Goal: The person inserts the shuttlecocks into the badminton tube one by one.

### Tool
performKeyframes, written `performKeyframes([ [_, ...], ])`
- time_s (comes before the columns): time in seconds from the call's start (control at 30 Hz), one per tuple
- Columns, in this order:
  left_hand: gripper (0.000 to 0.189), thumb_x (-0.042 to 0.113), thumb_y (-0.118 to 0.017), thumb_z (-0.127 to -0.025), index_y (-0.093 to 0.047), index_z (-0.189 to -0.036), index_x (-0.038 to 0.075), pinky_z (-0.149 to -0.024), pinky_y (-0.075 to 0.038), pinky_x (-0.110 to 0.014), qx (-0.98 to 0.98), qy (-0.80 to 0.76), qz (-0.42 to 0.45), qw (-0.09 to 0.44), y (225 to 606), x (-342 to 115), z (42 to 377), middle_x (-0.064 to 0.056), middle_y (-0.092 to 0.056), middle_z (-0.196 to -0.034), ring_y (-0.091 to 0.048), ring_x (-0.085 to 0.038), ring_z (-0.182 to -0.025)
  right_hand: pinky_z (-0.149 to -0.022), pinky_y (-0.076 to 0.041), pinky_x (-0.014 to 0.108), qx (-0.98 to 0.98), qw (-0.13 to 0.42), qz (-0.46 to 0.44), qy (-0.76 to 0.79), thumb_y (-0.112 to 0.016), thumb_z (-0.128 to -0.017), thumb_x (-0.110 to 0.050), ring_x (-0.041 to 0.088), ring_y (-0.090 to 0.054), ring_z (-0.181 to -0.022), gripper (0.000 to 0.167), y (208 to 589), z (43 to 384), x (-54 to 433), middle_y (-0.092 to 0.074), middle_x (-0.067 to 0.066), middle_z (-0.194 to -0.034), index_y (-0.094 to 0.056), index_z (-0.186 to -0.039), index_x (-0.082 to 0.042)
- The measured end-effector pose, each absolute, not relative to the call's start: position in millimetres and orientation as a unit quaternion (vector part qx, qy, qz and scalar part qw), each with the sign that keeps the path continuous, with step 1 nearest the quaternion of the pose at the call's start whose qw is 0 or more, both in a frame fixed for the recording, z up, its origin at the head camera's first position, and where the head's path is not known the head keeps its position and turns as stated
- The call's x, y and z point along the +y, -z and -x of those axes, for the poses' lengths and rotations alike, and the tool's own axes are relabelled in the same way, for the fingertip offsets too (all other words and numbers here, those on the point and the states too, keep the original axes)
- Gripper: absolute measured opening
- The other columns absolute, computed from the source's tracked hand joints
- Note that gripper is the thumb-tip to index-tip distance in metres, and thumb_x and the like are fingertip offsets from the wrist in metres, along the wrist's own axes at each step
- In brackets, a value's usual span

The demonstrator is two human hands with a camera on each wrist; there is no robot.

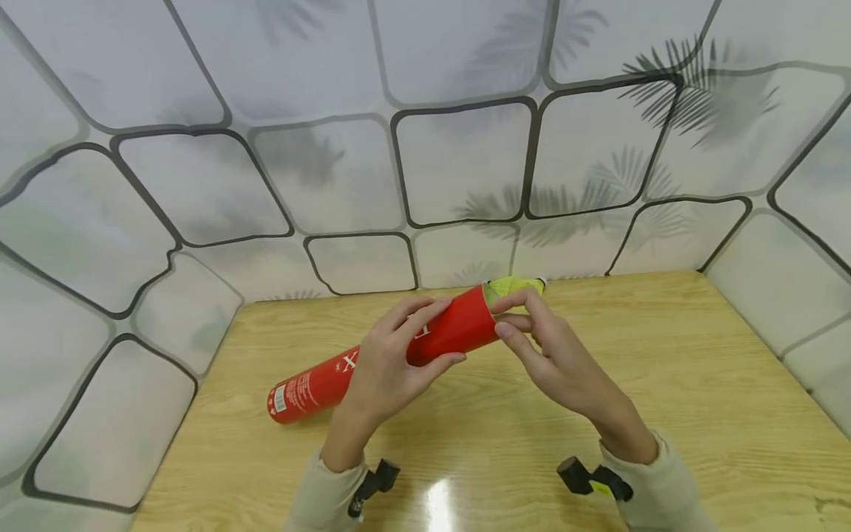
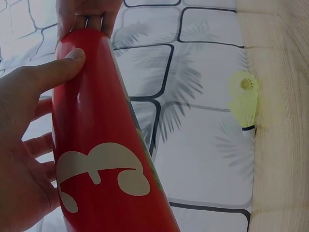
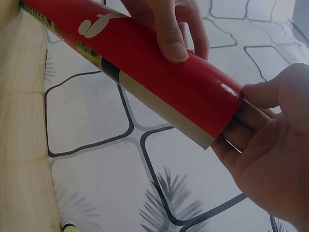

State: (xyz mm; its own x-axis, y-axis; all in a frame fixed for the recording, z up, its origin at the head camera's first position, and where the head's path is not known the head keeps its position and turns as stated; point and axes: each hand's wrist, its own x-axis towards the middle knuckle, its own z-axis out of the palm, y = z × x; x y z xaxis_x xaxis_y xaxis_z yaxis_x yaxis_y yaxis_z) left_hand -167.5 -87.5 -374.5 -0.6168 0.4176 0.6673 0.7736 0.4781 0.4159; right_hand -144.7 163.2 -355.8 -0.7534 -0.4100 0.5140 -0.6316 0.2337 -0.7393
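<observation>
A long red shuttlecock tube [image 1: 459, 321] slants up over the table, its open mouth at the upper right. My left hand [image 1: 392, 355] grips it around the middle of its length, thumb along the near side. At the mouth is my right hand [image 1: 558, 355]. In the right wrist view, several fingers [image 3: 248, 123] of it reach inside the mouth while the thumb touches the outer rim. Their tips are hidden in the tube, and I cannot tell if they hold anything there. Behind the mouth, a yellow shuttlecock [image 2: 244, 104] lies at the table's back edge.
The light wood table [image 1: 631, 369] runs back to a patterned cloth wall [image 1: 465, 170] with dark outlines and leaf prints. Similar cloth rises on the left and right sides. Each wrist carries a small black camera mount [image 1: 375, 484] over a light sleeve.
</observation>
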Motion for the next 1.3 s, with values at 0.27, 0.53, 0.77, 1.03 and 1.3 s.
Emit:
performKeyframes([
  [0.27,0.065,0.030,-0.088,-0.083,-0.062,-0.141,0.017,-0.087,-0.059,-0.037,-0.826,0.366,0.356,0.238,373.7,-88.3,171.4,-0.004,-0.061,-0.134,-0.063,-0.021,-0.115,-0.088,-0.056,0.026,-0.764,0.121,-0.321,-0.546,-0.054,-0.104,0.003,0.020,-0.068,-0.116,0.029,348.7,148.3,170.3,-0.070,0.014,-0.126,-0.050,-0.132,-0.002],
  [0.53,0.067,0.030,-0.089,-0.082,-0.062,-0.142,0.020,-0.086,-0.060,-0.037,-0.828,0.371,0.337,0.252,372.0,-96.7,173.8,-0.002,-0.062,-0.133,-0.063,-0.020,-0.114,-0.101,-0.050,0.026,-0.721,0.201,-0.289,-0.597,-0.051,-0.102,0.009,0.021,-0.070,-0.111,0.033,347.4,159.8,203.1,-0.071,0.020,-0.118,-0.052,-0.134,0.005],
  [0.77,0.067,0.028,-0.090,-0.082,-0.062,-0.141,0.017,-0.084,-0.061,-0.038,-0.830,0.376,0.322,0.257,372.0,-104.6,174.6,-0.004,-0.062,-0.130,-0.063,-0.021,-0.111,-0.094,-0.051,0.018,-0.764,0.193,-0.184,-0.588,-0.053,-0.106,-0.005,0.017,-0.071,-0.108,0.034,372.3,185.2,220.2,-0.070,0.021,-0.121,-0.053,-0.140,-0.001],
  [1.03,0.066,0.028,-0.089,-0.082,-0.062,-0.142,0.018,-0.084,-0.061,-0.038,-0.834,0.374,0.313,0.256,371.7,-108.9,175.6,-0.003,-0.062,-0.131,-0.063,-0.022,-0.112,-0.103,-0.050,0.028,-0.816,0.067,-0.067,-0.570,-0.051,-0.109,-0.018,0.035,-0.057,-0.129,0.049,421.8,223.0,208.3,-0.057,0.025,-0.142,-0.041,-0.154,-0.004],
  [1.3,0.066,0.028,-0.089,-0.082,-0.062,-0.142,0.018,-0.084,-0.061,-0.038,-0.836,0.374,0.311,0.255,372.8,-110.6,176.4,-0.003,-0.062,-0.131,-0.062,-0.022,-0.113,-0.118,-0.027,0.062,-0.797,-0.005,-0.033,-0.603,-0.043,-0.111,-0.026,0.046,-0.025,-0.150,0.068,455.4,248.7,206.1,-0.022,0.033,-0.162,-0.007,-0.164,-0.004],
])
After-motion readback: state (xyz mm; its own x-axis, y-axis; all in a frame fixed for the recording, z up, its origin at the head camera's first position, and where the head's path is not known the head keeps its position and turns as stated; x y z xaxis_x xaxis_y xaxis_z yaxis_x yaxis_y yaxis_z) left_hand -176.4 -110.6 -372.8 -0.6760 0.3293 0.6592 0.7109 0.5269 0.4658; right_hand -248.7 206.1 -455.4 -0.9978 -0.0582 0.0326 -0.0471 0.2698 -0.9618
